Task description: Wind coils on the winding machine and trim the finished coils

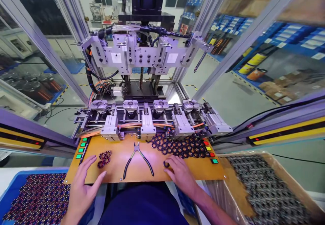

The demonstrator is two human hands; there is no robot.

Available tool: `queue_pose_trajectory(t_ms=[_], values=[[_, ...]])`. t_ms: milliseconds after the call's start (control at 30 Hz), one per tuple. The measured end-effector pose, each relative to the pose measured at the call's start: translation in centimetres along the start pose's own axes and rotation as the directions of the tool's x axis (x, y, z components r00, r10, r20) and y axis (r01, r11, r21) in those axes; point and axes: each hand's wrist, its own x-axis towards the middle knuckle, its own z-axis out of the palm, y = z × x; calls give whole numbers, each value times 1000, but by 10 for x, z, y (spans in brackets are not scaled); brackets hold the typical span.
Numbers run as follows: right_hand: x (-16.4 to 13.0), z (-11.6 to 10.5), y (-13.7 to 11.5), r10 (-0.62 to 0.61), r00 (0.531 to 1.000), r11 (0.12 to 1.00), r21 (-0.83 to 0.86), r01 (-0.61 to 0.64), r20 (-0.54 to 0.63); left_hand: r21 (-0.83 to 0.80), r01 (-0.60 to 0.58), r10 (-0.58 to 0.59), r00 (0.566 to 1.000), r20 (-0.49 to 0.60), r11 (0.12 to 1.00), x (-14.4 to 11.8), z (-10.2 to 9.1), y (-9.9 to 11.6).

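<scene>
A: Anything at the near edge?

B: At near left, a blue tray (43,171) packed with reddish rings (40,194). At near right, a lined carton (235,184) with many grey parts (271,184) inside.

A: And the hands?

B: Left hand (83,187): spread wide, holding nothing, just beside a small reddish cluster (104,156). Right hand (179,171): narrowed, with one dark ring (166,164) between thumb and forefinger. Lifted from the orange board (115,171) or resting on it? Cannot tell.

A: Between the two?

B: Cutting pliers (136,148), lying with handles splayed toward the near side, touched by neither hand.

A: Farther on?

B: At right, just beyond the right hand, a broad spread of dark rings (177,147), far more numerous than the left cluster. Green buttons (81,150) at the board's left end. Then a row of four metal fixtures (130,105), with an upper plate (142,56) well above.

A: Progress, then?

B: Judging by the two groups, probably partway through a batch. Just one ring in the fingers, plenty in the spread, a full tray besides. Cannot tell finished pieces from waiting ones, nor the exact contents of the fixtures.
</scene>
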Motion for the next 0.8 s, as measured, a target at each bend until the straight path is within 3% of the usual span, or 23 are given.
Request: queue_pose_trajectory(t_ms=[200, 267, 333, 400, 467, 533, 600, 700, 800], values=[[17, -1, -8, -112, 994, 989, 96, 113, -14, -201, 126, -93, 982, 162, 972, 11, -13, 22], [27, -8, -19, -141, 989, 976, 161, 146, -40, -278, 225, -145, 949, 281, 934, 21, -14, 36], [41, -20, -36, -178, 982, 948, 256, 189, -63, -366, 361, -186, 882, 433, 858, 33, -12, 55], [57, -34, -59, -218, 971, 902, 359, 240, -100, -497, 518, -159, 786, 597, 696, 45, -8, 78], [74, -48, -85, -264, 952, 843, 442, 306, -155, -628, 666, -53, 702, 710, 403, 54, -3, 99], [88, -60, -108, -311, 921, 770, 506, 389, -236, -686, 725, 21, 686, 727, 68, 57, 0, 115], [99, -68, -124, -342, 884, 700, 542, 466, -318, -704, 688, -4, 715, 699, -177, 57, 0, 124], [106, -73, -136, -359, 852, 660, 541, 521, -382, -714, 615, -71, 739, 670, -335, 53, -5, 129], [108, -74, -139, -369, 837, 663, 516, 542, -404, -722, 578, -109, 747, 656, -380, 47, -8, 129]])
